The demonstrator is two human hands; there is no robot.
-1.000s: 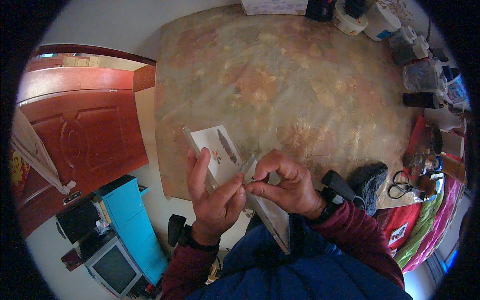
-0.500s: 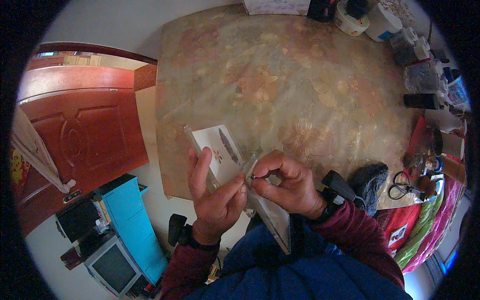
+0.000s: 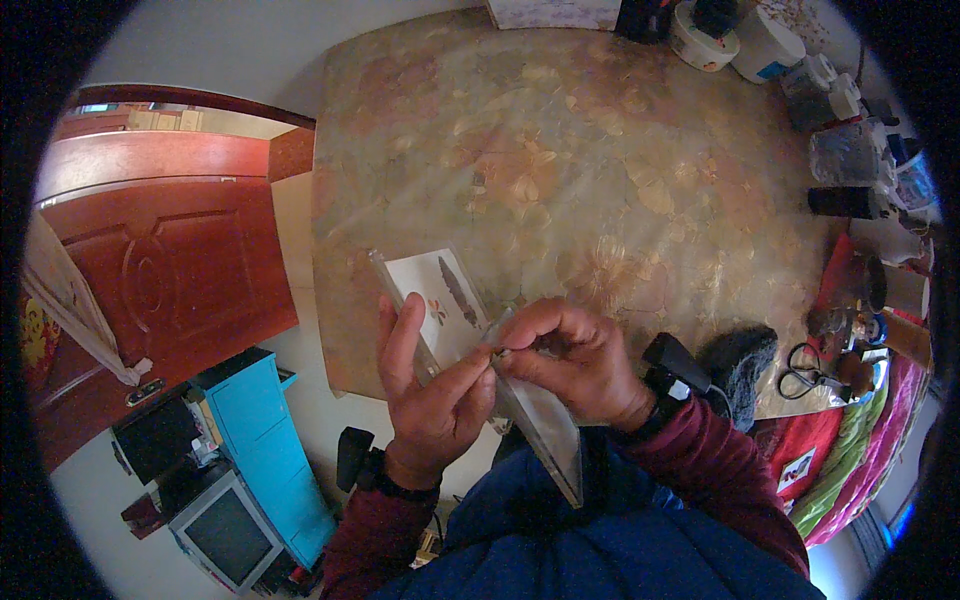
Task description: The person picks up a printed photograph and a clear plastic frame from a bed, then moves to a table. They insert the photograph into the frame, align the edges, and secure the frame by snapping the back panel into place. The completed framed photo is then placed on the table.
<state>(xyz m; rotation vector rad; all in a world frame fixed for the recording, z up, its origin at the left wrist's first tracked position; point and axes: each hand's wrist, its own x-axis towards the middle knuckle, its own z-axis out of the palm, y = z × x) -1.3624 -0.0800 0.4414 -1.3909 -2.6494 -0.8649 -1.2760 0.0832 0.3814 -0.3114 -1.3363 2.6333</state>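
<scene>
A clear plastic frame (image 3: pixel 548 440) with thick see-through edges is tilted in front of my body, near the table's front edge. Inside its left part lies a white card (image 3: pixel 405 272) bearing a dark, long feather-like shape and a small orange-brown flower shape. My left hand (image 3: pixel 437 408) grips the frame from the left, with thumb and forefinger near its middle edge and other fingers stretched up alongside. Thumb and forefinger of my right hand (image 3: pixel 582 365) pinch a tiny dark piece (image 3: pixel 499 353) at that edge; its kind is too small to make out.
A table (image 3: pixel 560 180) with a flowered, shiny cover stretches ahead. Tubs and jars (image 3: pixel 845 150) line its right side, with black-handled scissors (image 3: pixel 802 372) and a dark fuzzy item (image 3: pixel 738 370) nearer me. At the left are a reddish door (image 3: pixel 165 265) and a blue cabinet (image 3: pixel 262 435).
My right thumb and forefinger have shifted slightly left, closer over the tiny piece, and their gap has narrowed. The left hand and the frame stay nearly in place.
</scene>
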